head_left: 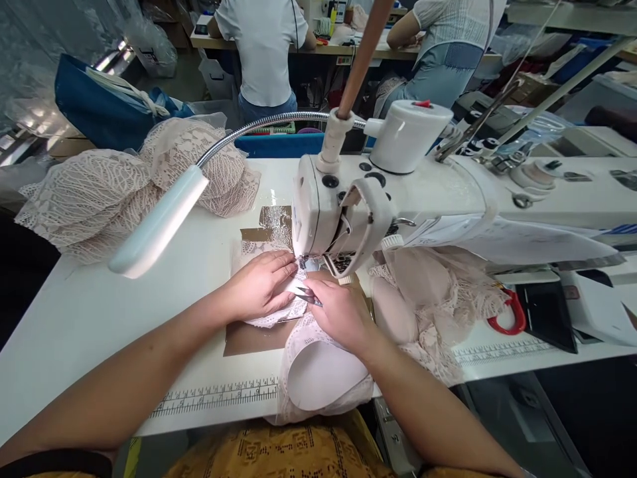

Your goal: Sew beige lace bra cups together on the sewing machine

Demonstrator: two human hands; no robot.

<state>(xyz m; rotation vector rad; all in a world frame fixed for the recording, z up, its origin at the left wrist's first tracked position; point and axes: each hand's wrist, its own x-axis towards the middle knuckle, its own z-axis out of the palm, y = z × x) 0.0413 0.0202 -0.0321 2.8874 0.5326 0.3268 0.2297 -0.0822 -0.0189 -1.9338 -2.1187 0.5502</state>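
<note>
My left hand (266,285) lies flat, fingers stretched out, on pale lace fabric (269,317) beside the needle area of a white sewing machine (318,206). In my right hand (343,312) is a pair of thread snips (309,297), their blades pointing left over the lace. Below that hand, a bra cup (323,375) with a lace edge hangs at the table's front edge, and it seems to be part of the same piece. The presser foot is partly hidden behind my fingers.
Stacked lace pieces (104,196) lie at the left, under a gooseneck lamp (159,222). More cups and lace (423,299) sit right of the machine, near red-handled scissors (512,315). A measuring tape (219,393) runs along the front edge. Two people sit working beyond.
</note>
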